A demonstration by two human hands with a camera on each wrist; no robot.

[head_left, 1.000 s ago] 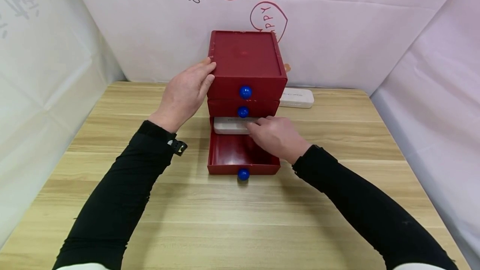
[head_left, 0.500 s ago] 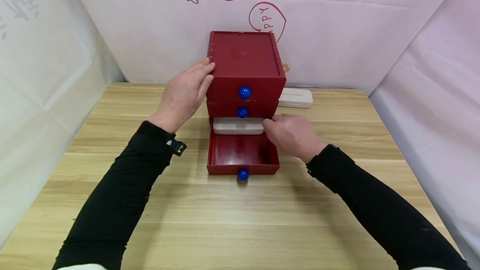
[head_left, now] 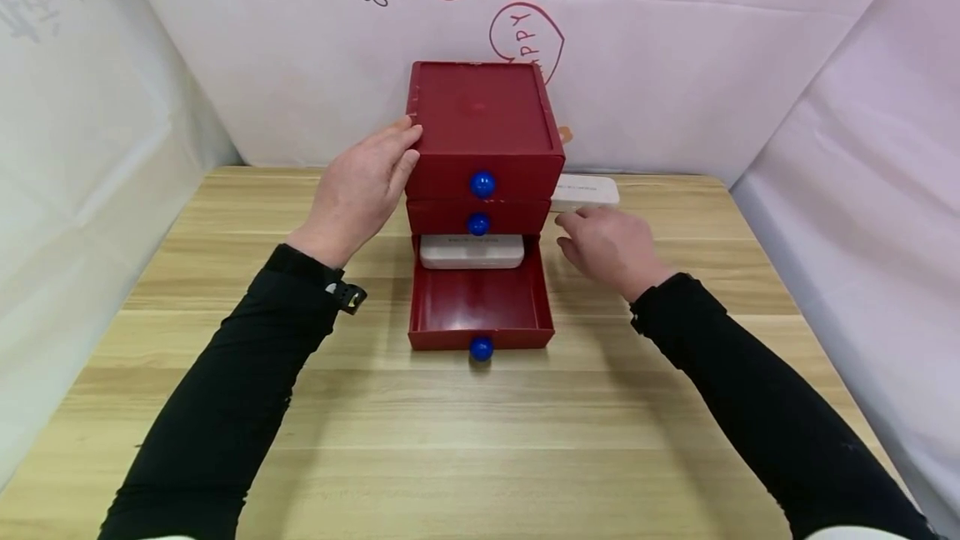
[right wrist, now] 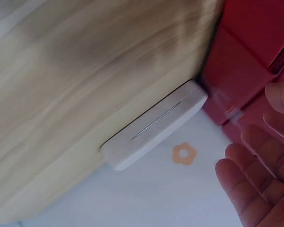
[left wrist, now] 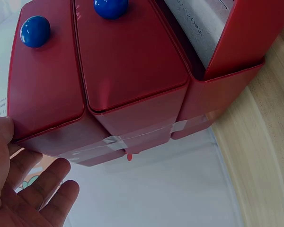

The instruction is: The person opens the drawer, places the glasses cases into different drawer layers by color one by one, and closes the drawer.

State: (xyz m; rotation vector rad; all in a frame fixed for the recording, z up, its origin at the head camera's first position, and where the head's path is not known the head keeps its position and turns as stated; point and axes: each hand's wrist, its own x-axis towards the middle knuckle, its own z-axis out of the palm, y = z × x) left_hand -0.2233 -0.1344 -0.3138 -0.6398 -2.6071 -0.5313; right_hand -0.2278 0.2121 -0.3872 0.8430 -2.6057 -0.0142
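Observation:
A red three-drawer box with blue ball knobs stands at the back of the table, its bottom drawer pulled out. Toward the back of that drawer lies a white oblong case, partly under the drawers above. My left hand rests against the upper left side of the box; in the left wrist view its fingers are extended by the box's corner. My right hand is just right of the box, holding nothing, with loosely extended fingers. Beyond it a second white case lies on the table.
The wooden table reaches a white printed cloth at the back, with more cloth on both sides. The second case lies close by the box's right side. Clear tape runs along the box's side.
My right hand has let go of the case in the drawer and moved out to the right, past the box's side. The left hand stays on the box.

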